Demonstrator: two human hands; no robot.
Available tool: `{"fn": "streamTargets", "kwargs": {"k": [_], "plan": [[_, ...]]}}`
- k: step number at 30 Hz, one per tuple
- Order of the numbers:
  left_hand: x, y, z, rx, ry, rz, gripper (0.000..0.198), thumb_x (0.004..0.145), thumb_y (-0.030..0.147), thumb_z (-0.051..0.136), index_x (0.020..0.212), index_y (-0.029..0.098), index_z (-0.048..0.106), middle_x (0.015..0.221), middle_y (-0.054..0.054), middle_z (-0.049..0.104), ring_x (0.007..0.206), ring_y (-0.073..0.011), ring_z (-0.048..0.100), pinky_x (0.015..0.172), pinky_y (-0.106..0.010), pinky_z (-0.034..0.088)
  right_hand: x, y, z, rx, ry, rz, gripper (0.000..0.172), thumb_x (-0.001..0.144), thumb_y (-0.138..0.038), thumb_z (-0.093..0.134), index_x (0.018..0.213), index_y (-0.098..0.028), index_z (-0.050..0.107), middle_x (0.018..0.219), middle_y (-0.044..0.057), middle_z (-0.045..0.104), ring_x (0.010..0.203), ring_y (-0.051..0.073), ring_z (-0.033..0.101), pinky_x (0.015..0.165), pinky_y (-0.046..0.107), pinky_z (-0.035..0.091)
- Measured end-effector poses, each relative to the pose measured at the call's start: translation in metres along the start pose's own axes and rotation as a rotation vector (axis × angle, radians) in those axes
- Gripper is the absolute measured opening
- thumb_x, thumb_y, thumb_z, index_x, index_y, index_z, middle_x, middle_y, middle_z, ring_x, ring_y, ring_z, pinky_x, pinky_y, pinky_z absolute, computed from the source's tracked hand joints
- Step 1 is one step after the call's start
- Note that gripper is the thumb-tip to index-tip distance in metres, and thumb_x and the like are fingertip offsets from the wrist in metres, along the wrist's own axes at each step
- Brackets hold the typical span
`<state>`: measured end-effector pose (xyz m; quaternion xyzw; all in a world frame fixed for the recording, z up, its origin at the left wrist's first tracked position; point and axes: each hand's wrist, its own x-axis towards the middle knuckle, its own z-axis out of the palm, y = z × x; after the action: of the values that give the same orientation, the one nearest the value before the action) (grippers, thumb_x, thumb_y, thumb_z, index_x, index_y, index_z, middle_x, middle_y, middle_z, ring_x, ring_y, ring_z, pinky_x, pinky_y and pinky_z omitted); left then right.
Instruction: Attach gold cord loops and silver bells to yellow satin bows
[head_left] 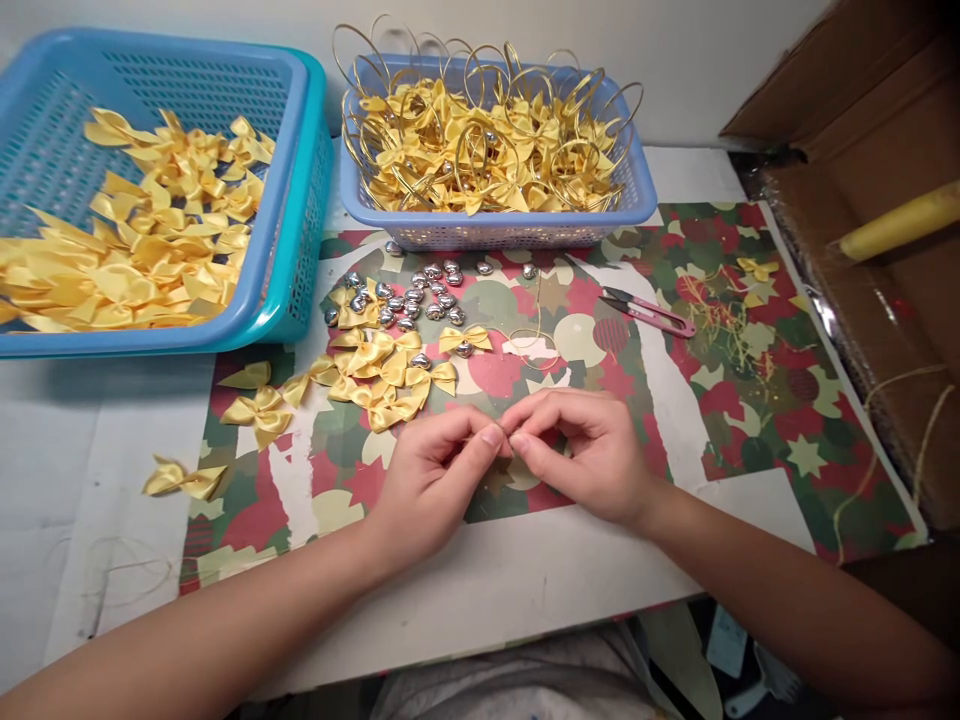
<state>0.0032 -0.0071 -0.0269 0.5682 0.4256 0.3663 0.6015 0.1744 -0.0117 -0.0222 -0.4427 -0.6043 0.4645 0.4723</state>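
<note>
My left hand (435, 475) and my right hand (585, 450) meet fingertip to fingertip over the patterned paper (675, 400), both pinched shut on something too small to make out. A thin gold cord (536, 335) runs from the paper above toward the fingers. Just beyond the hands lie loose yellow ribbon bows (375, 375) and small silver heart beads (420, 300). One bow with a silver bead on it (465, 342) lies apart from the pile.
A large blue basket (292, 200) of plain yellow bows stands at the back left. A smaller blue basket (637, 195) holds bows with gold cord loops. Pink thread snips (649, 312) lie right of centre. A cardboard box (885, 250) stands at the right edge.
</note>
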Motion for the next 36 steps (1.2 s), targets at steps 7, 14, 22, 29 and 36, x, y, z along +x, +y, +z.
{"fn": "streamTargets", "kwargs": {"k": [7, 14, 22, 29, 36], "plan": [[0.0005, -0.0004, -0.0003, -0.007, -0.011, 0.003, 0.033, 0.096, 0.035, 0.053, 0.068, 0.018, 0.060, 0.054, 0.005, 0.045, 0.043, -0.0079, 0.038, 0.040, -0.021, 0.030, -0.0002, -0.0001, 0.0000, 0.005, 0.000, 0.014, 0.015, 0.076, -0.010, 0.064, 0.065, -0.020, 0.064, 0.078, 0.005, 0.077, 0.071, 0.016, 0.070, 0.061, 0.027, 0.058], [0.0007, 0.0005, 0.0005, -0.007, -0.005, 0.021, 0.032, 0.096, 0.033, 0.054, 0.068, 0.018, 0.060, 0.054, 0.005, 0.045, 0.045, -0.0083, 0.038, 0.041, -0.021, 0.030, -0.0001, 0.0001, -0.0012, 0.011, -0.010, 0.009, 0.015, 0.077, -0.010, 0.064, 0.065, -0.019, 0.063, 0.079, 0.005, 0.077, 0.071, 0.016, 0.070, 0.061, 0.027, 0.057], [0.0004, 0.0005, 0.0004, 0.004, -0.004, 0.045, 0.032, 0.095, 0.032, 0.055, 0.067, 0.019, 0.058, 0.052, 0.005, 0.042, 0.046, -0.0087, 0.036, 0.041, -0.020, 0.029, 0.0003, 0.0000, -0.0034, 0.019, -0.028, 0.019, 0.013, 0.077, -0.013, 0.066, 0.066, -0.019, 0.064, 0.079, 0.005, 0.076, 0.071, 0.016, 0.070, 0.059, 0.026, 0.056], [-0.0006, -0.0008, 0.0000, 0.014, -0.005, 0.061, 0.030, 0.096, 0.030, 0.054, 0.068, 0.019, 0.059, 0.052, 0.005, 0.042, 0.046, -0.0083, 0.035, 0.041, -0.020, 0.028, 0.0000, 0.0001, -0.0056, 0.024, -0.054, 0.033, 0.012, 0.078, -0.013, 0.066, 0.067, -0.018, 0.066, 0.082, 0.006, 0.077, 0.073, 0.017, 0.072, 0.061, 0.027, 0.057], [-0.0009, -0.0007, -0.0003, 0.001, -0.005, 0.048, 0.029, 0.097, 0.031, 0.054, 0.072, 0.019, 0.062, 0.051, 0.006, 0.042, 0.044, -0.0073, 0.035, 0.040, -0.019, 0.028, 0.0009, -0.0011, -0.0065, 0.013, -0.058, 0.021, 0.013, 0.078, -0.011, 0.065, 0.066, -0.017, 0.065, 0.081, 0.007, 0.077, 0.072, 0.017, 0.072, 0.060, 0.027, 0.056]]}}
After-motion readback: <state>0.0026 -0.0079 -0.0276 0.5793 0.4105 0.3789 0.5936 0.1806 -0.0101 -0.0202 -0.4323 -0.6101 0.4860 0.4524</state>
